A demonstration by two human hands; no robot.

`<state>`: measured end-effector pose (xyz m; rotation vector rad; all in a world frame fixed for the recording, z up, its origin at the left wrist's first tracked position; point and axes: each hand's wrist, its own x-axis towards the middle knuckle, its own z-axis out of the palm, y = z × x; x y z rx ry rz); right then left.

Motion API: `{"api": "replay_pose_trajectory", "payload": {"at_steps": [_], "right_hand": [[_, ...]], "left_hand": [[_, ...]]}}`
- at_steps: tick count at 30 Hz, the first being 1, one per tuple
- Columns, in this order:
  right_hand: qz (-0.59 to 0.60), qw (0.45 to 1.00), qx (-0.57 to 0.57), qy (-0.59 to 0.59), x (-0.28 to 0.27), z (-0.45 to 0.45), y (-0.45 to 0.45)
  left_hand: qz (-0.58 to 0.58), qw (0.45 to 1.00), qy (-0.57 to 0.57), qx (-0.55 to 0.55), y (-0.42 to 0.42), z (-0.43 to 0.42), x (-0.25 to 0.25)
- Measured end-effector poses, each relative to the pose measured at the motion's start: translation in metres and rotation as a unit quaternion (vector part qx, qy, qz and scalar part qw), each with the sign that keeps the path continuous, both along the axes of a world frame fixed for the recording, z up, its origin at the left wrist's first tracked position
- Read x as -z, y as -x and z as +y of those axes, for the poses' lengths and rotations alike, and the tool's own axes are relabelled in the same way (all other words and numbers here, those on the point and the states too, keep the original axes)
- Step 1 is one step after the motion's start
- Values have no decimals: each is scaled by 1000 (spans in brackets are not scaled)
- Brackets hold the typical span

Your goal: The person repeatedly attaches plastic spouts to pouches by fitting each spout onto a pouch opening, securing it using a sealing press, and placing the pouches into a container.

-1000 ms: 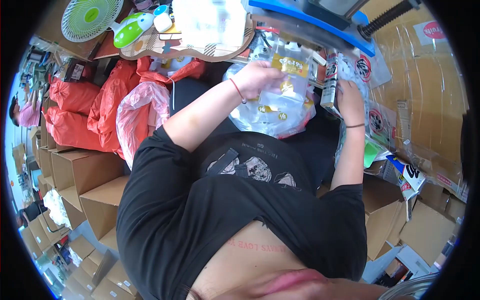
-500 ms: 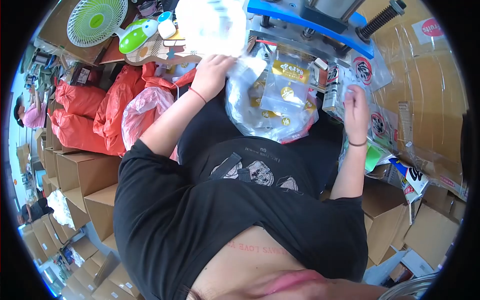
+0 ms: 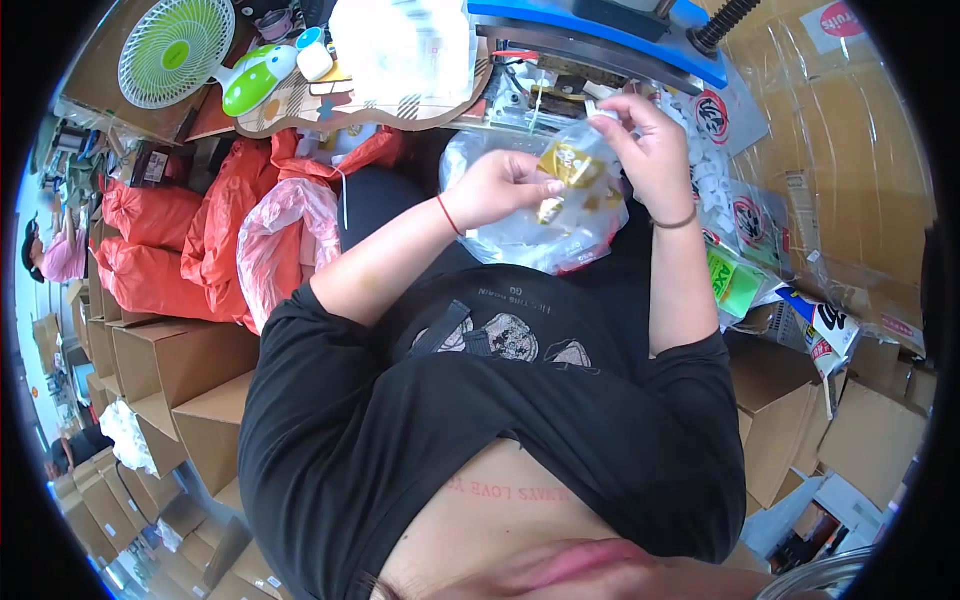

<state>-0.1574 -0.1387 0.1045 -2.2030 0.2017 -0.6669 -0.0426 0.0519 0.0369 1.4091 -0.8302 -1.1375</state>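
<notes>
A clear plastic bag with a gold printed band point(image 3: 572, 165) is held up between my two hands. My left hand point(image 3: 503, 188) pinches its left side between thumb and fingers. At its upper edge, my right hand point(image 3: 645, 150) is closed, thumb against fingers; a small white piece shows at these fingertips, too small to name. Below lies a larger clear plastic bag point(image 3: 490, 243) in my lap, with more gold-printed bags inside, partly hidden by the held one. A stack of white-looking clear packs point(image 3: 400, 60), washed out by glare, rests on the patterned board point(image 3: 375, 112) ahead.
A blue-edged metal press point(image 3: 600, 32) stands ahead. Small white pieces point(image 3: 708, 185) lie to the right, by a large taped carton point(image 3: 840, 140). Red plastic bags point(image 3: 215, 220), a green-and-white fan point(image 3: 178, 52) and open cartons point(image 3: 190, 350) are at left. Another person point(image 3: 62, 250) is far left.
My left hand has come from the white stack down to the gold-printed bag. My right hand has moved left and up to that bag, which is now lifted and tilted between both hands.
</notes>
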Motion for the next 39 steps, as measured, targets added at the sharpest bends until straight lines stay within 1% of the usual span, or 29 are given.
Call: {"api": "replay_pose_trajectory", "payload": {"at_steps": [2,4,6,7,10,11,12,14,15,16,17,18,20,22,23,24,25,26,27,28,29,30,32,34,35,36,37,38,39], "right_hand": [[3,999,-39,29,7,-24,9],[23,997,-71,22,4,-30,18],[-11,999,1,-34,3,-30,25],[-18,995,35,-89,-3,-28,25],[14,994,25,-110,0,-26,24],[36,997,9,-74,2,-25,22],[35,997,12,-74,1,-28,26],[89,995,-22,28,-2,-41,35],[93,994,-58,7,-3,-45,38],[95,994,-62,6,-2,-47,37],[98,989,-107,6,-1,-48,37],[101,984,-149,7,-2,-49,38],[107,983,-148,-11,-9,-47,44],[9,993,-17,113,-14,-53,50],[-22,993,-9,114,-3,-67,56],[-24,993,-14,114,6,-76,62],[30,999,-10,10,11,-78,69],[84,992,-7,-95,16,-78,74],[100,982,-36,-154,14,-66,74],[118,975,-22,-185,16,-54,72],[136,967,-7,-214,21,-46,71],[151,968,-23,-200,28,-42,72],[66,996,-51,-26,41,-33,67],[71,996,-51,-5,40,-29,71],[73,997,-30,-25,38,-28,74],[75,996,-9,-47,37,-26,76],[42,995,19,-89,37,-20,75],[40,995,20,-91,36,-22,76],[60,996,9,-72,33,-26,79]], "left_hand": [[64,998,23,18,10,-6,14],[76,997,7,23,22,-9,10],[128,991,-17,32,32,-14,10],[87,995,10,53,32,-17,15],[126,990,9,55,35,-21,13],[126,990,8,60,37,-21,11],[143,987,-2,67,38,-19,9],[158,985,-10,68,39,-18,7],[171,983,-6,72,41,-19,9],[184,980,-3,77,44,-19,12],[219,971,-7,90,46,-20,15],[221,971,-8,90,48,-19,16],[288,953,-24,92,52,-21,14],[293,953,-35,72,46,-20,7],[298,952,-46,47,42,-19,5],[259,966,-26,12,32,-25,27],[251,967,-31,-21,21,-28,21],[243,968,-35,-54,10,-29,15],[243,966,-30,-80,1,-33,10],[240,967,-30,-83,-7,-38,10],[264,960,-30,-92,-14,-44,10],[288,952,-30,-99,-19,-48,11],[272,958,-39,-84,-24,-48,15],[175,972,-10,-156,-22,-42,8],[9,976,-100,-196,-37,-36,1],[-137,946,-41,-290,-63,-32,15],[-278,885,19,-372,-87,-24,30],[-450,796,57,-400,-97,-10,10],[-583,738,-20,-338,-113,4,17]]}}
